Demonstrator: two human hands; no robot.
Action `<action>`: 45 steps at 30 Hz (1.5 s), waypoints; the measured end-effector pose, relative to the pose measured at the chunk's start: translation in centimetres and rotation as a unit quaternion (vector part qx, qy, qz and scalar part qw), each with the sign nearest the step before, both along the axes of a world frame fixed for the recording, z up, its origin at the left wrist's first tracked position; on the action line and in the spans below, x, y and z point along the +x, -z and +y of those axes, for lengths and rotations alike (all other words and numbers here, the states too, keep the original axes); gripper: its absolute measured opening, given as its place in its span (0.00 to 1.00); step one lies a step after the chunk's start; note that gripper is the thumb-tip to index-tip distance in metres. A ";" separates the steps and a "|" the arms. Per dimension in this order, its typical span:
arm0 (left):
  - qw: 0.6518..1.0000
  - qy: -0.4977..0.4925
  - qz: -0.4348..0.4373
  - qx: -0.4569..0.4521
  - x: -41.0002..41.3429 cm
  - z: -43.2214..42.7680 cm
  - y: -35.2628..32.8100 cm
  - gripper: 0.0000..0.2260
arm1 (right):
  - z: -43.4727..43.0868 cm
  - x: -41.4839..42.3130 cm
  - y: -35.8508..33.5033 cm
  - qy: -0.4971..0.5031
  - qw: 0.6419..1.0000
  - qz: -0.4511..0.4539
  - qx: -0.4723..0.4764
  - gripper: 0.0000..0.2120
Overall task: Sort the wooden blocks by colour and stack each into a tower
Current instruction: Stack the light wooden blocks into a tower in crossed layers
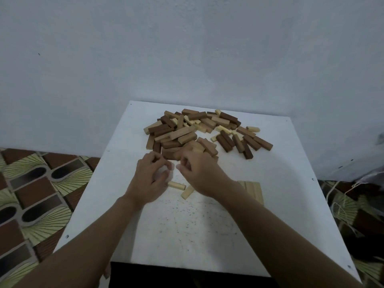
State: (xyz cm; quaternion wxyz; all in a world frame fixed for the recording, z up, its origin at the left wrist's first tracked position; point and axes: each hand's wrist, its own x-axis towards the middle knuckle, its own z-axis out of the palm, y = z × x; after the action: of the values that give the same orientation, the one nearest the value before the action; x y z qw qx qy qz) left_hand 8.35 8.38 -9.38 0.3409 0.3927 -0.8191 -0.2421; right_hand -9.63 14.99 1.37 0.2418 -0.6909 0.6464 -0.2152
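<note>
Blocks: 1 mixed pile (199, 132) beyond L hand (150, 179) & R hand (200, 173), both w/ fingers curled, grip can't tell; 2 loose pale blocks (176, 185) betw. hands, wrist-side.

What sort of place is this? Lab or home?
Likely a home room, not a lab: a small white square table by a plain pale painted wall, on a patterned brown-and-green floor covering.

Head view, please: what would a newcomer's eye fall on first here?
A jumbled pile of pale, mid-brown and dark blocks fills the far half of the white table. The left hand and right hand are at its near edge, fingers curled. Two loose pale blocks lie just nearer, between the wrists.
</note>
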 end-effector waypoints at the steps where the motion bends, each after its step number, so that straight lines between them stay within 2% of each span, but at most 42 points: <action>1: 0.999 0.021 0.019 0.017 -0.1 0.1 -0.3 0.07 | 0.3 0.2 0.7 0.011 1.000 -0.001 0.007 0.08; 5: 0.998 0.055 0.005 0.033 0.4 1.3 -0.5 0.04 | 1.7 0.9 3.0 0.049 0.998 0.019 -0.031 0.08; 9: 0.997 0.023 -0.061 0.031 1.1 3.2 -0.2 0.07 | 2.8 1.4 5.0 0.101 0.990 -0.058 -0.086 0.04; 11: 0.996 -0.010 -0.073 0.042 1.3 4.5 -0.1 0.09 | 3.3 1.5 6.1 0.131 0.983 -0.072 -0.105 0.06; 16: 0.992 -0.096 -0.045 0.062 1.0 7.1 0.0 0.05 | 4.3 1.6 7.5 0.193 0.976 -0.061 -0.080 0.04; 19: 0.988 -0.125 -0.045 0.074 0.7 7.5 0.1 0.11 | 4.9 1.8 8.0 0.208 0.974 -0.060 -0.066 0.03; 21: 0.989 -0.123 -0.055 0.066 0.6 7.5 0.2 0.14 | 5.1 2.0 8.2 0.210 0.974 -0.059 -0.064 0.07; 25: 0.991 -0.107 -0.053 0.053 0.6 7.8 0.0 0.13 | 5.5 1.4 7.9 0.176 0.982 -0.052 -0.037 0.15; 28: 0.994 -0.083 -0.040 0.059 1.0 7.6 -0.1 0.10 | 5.8 0.9 7.9 0.123 0.991 -0.042 -0.018 0.25; 33: 0.991 -0.006 -0.092 0.095 1.8 6.2 -0.2 0.26 | 5.5 0.4 8.1 0.044 0.999 -0.016 -0.025 0.36; 40: 0.981 0.057 -0.126 0.137 0.8 3.8 -1.7 0.24 | 4.6 -0.1 8.6 0.003 0.998 -0.009 -0.059 0.29; 45: 0.971 0.107 -0.146 0.158 0.3 1.7 -2.5 0.24 | 4.2 0.0 8.7 0.002 0.997 -0.008 -0.079 0.29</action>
State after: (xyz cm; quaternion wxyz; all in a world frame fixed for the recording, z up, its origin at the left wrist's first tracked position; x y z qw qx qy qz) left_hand 8.61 10.05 -6.87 0.1232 0.3828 -0.8489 -0.3430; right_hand -9.68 19.16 -7.33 0.1912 -0.7051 0.6265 -0.2718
